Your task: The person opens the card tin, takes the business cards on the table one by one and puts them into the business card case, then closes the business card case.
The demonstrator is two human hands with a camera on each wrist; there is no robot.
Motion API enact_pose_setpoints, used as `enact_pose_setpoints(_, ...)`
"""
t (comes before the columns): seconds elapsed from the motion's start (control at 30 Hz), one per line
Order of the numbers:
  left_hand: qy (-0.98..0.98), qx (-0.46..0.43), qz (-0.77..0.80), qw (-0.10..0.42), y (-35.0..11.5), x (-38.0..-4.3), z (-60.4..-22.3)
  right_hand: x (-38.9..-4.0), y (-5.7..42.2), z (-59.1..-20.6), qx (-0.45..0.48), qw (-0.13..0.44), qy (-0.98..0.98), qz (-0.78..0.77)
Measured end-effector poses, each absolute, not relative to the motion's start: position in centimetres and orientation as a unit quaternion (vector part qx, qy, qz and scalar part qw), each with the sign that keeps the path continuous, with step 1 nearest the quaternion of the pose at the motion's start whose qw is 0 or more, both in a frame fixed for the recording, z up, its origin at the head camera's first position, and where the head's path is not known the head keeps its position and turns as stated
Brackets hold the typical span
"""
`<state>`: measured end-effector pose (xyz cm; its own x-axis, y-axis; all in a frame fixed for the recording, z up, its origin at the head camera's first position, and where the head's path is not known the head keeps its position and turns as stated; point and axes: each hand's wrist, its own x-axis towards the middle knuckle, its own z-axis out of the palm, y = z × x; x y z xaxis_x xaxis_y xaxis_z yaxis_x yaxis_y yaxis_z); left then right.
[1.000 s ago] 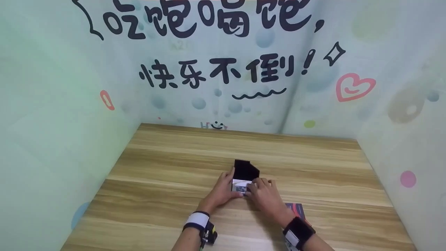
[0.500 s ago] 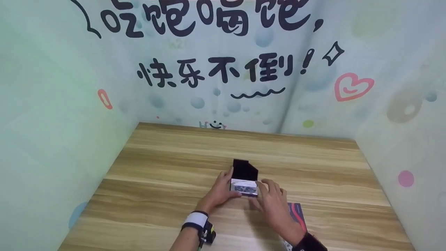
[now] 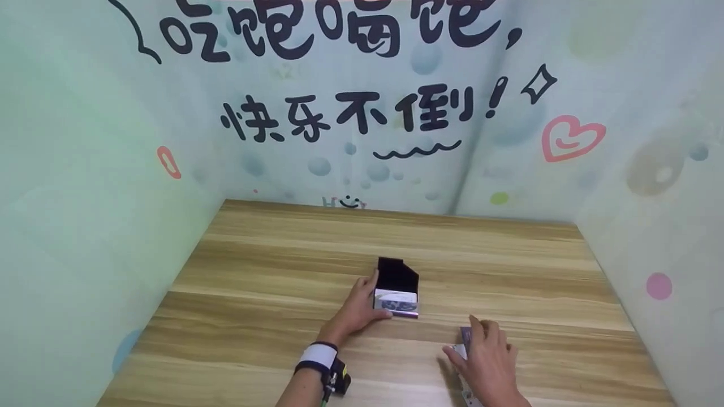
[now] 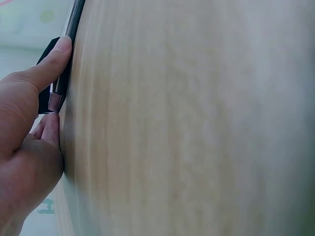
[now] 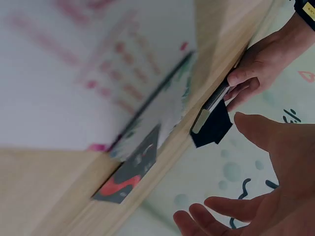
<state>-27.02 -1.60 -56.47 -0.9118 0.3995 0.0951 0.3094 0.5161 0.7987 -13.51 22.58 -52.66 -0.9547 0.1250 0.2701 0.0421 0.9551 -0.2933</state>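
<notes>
A card case (image 3: 397,275) with its black lid raised lies on the wooden table, a pale printed card (image 3: 396,304) in its tray. My left hand (image 3: 355,308) holds it at the left side, the thumb (image 4: 61,46) on the front edge. To the right, my right hand (image 3: 491,359) hovers over several loose cards, fingers apart and gripping nothing. Beneath it show part of a dark blue card (image 3: 465,334) and a white one (image 3: 459,351). The right wrist view shows a dark card with a red stripe (image 5: 125,179) and, very near, a blurred white card with pink print (image 5: 98,64).
The wooden table (image 3: 283,243) runs back to a pale printed cloth wall (image 3: 350,169), with similar walls at both sides. A strap with a small camera (image 3: 339,377) sits on the left wrist.
My right hand has left the card in the case and moved right and nearer, over the loose cards. The left hand stays on the case.
</notes>
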Motion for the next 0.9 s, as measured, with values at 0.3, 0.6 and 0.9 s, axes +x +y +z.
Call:
enact_pose_setpoints(0.3, 0.868, 0.206, 0.45, 0.045, -1.6, -27.0, -56.5, -12.5, 24.9, -53.6, -0.13, 0.023, -0.983, 0.131)
enact_pose_setpoints(0.6, 0.867, 0.198, 0.453, 0.056, -1.5, -27.0, -56.4, -12.4, 26.1, -53.5, -0.146, -0.016, -0.979, 0.139)
enact_pose_setpoints(0.9, 0.871, 0.203, 0.443, 0.057, -1.5, -27.2, -56.5, -12.7, 26.6, -53.2, -0.144, -0.019, -0.977, 0.155)
